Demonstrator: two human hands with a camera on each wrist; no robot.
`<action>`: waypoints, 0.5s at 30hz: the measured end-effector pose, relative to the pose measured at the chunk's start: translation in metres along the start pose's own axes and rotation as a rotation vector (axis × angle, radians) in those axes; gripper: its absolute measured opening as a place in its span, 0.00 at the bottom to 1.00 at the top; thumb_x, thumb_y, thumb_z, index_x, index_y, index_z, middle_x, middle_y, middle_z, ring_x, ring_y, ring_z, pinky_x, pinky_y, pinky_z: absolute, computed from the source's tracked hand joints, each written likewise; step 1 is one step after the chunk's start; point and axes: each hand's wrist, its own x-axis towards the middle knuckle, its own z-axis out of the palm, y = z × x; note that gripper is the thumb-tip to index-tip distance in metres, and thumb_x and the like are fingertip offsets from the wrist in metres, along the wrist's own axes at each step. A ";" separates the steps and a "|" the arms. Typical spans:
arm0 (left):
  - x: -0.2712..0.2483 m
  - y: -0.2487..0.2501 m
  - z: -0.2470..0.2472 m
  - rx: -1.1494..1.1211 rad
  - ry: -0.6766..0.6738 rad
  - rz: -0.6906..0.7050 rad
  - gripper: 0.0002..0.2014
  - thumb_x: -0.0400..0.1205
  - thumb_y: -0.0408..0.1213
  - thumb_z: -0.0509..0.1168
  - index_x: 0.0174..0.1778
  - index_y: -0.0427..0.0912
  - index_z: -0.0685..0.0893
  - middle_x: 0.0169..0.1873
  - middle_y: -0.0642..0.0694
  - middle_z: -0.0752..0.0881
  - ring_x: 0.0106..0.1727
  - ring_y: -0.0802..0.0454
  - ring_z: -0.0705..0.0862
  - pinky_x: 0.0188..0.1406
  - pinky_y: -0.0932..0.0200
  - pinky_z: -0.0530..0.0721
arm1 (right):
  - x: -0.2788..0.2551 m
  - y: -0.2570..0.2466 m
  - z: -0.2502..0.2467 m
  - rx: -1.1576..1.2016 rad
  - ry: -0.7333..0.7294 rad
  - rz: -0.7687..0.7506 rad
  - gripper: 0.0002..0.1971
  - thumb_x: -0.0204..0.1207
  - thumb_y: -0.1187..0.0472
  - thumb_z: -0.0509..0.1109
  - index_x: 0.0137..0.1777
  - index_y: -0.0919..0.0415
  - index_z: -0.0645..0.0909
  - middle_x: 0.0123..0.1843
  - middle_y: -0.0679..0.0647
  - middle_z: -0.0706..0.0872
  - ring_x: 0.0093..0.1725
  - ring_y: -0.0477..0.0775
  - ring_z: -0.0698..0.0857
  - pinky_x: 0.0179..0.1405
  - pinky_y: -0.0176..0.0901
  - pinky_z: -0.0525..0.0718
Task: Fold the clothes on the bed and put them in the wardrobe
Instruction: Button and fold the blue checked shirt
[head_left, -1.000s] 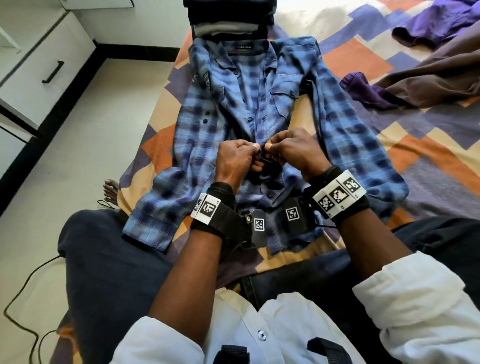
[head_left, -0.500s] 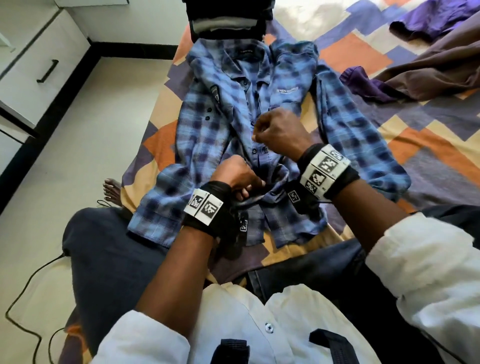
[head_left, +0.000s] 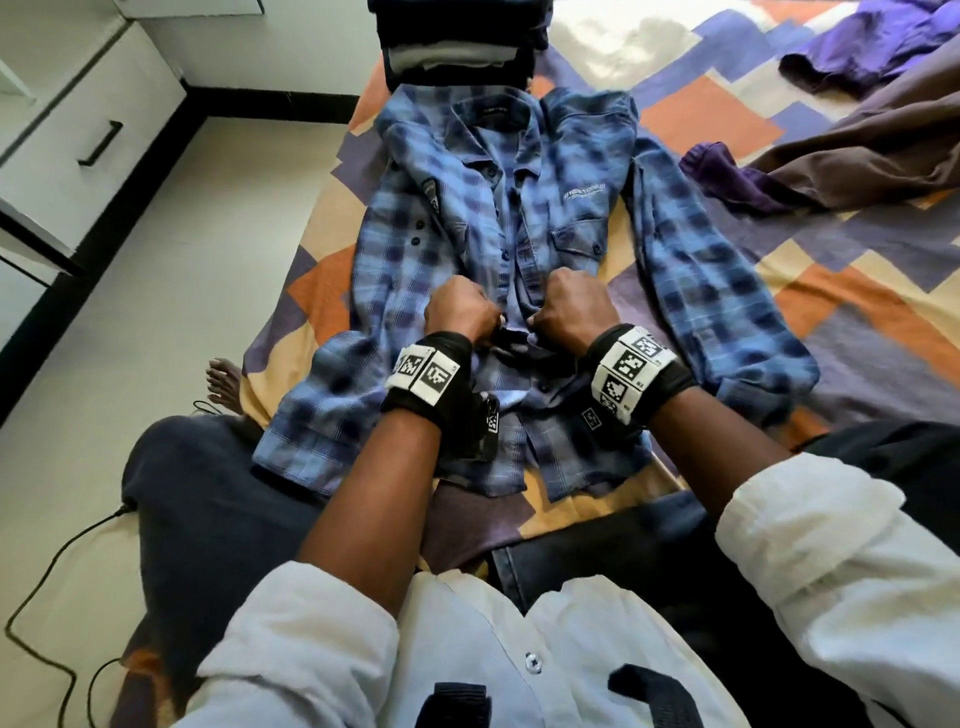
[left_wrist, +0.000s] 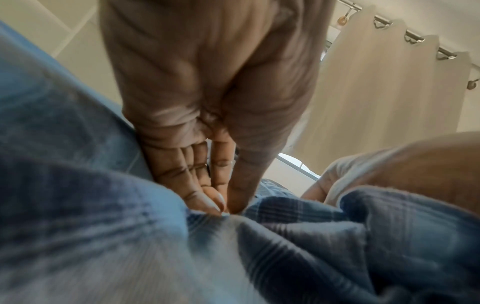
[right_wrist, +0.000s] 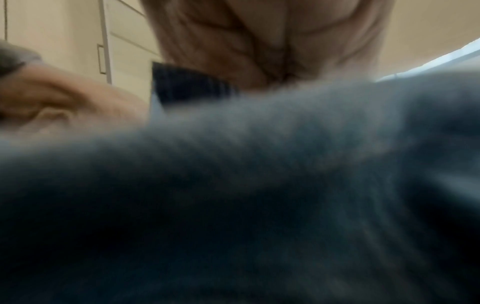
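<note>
1. Blue plaid shirt (head_left: 519, 270) lies face up on the bed (head_left: 857, 322), near the left edge, collar toward the far end, hem at the near edge by the person's lap.
2. Both sleeves are spread out to either side of the shirt body; the right sleeve runs down toward the near right, its cuff resting on the patterned cover.
3. Left hand (head_left: 460, 312) is at the shirt's middle front, fingers curled; the left wrist view shows thumb and fingertips (left_wrist: 215, 203) pinching a fold of the plaid cloth.
4. Right hand (head_left: 569, 306) sits just beside the left, knuckles up, fingers curled down into the front edge of the shirt. The right wrist view is blurred and mostly filled with cloth; a dark edge of fabric shows against the palm, so the hand appears to be gripping the shirt.
5. The two hands are close together, nearly touching, over the row of buttons.
6. A stack of folded clothes (head_left: 457, 47), dark with a pale layer, sits just beyond the collar.
7. A purple garment (head_left: 727, 176) and a brown garment (head_left: 872, 140) lie loose toward the far right of the bed, well apart from the shirt.
8. White drawers (head_left: 88, 135) with a black handle stand off the left edge of the bed.
</note>
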 end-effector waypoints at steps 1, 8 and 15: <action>0.001 -0.003 0.001 -0.024 0.006 -0.013 0.06 0.69 0.29 0.74 0.26 0.39 0.87 0.31 0.40 0.90 0.37 0.38 0.91 0.41 0.40 0.92 | 0.002 0.002 0.000 0.032 -0.021 0.029 0.10 0.73 0.61 0.76 0.41 0.69 0.82 0.45 0.66 0.88 0.46 0.65 0.87 0.45 0.53 0.88; 0.002 -0.009 0.001 -0.089 -0.030 -0.002 0.08 0.65 0.35 0.77 0.22 0.51 0.88 0.28 0.42 0.90 0.38 0.35 0.91 0.41 0.35 0.91 | 0.009 0.021 -0.025 0.679 -0.231 0.238 0.10 0.68 0.64 0.82 0.38 0.69 0.86 0.25 0.53 0.83 0.20 0.45 0.77 0.20 0.34 0.76; -0.033 0.014 -0.014 -0.363 0.041 0.091 0.11 0.71 0.32 0.78 0.27 0.45 0.84 0.29 0.42 0.90 0.24 0.51 0.82 0.27 0.58 0.80 | 0.012 0.032 -0.044 1.265 -0.421 0.334 0.08 0.66 0.59 0.79 0.37 0.59 0.82 0.32 0.49 0.81 0.26 0.41 0.76 0.21 0.29 0.75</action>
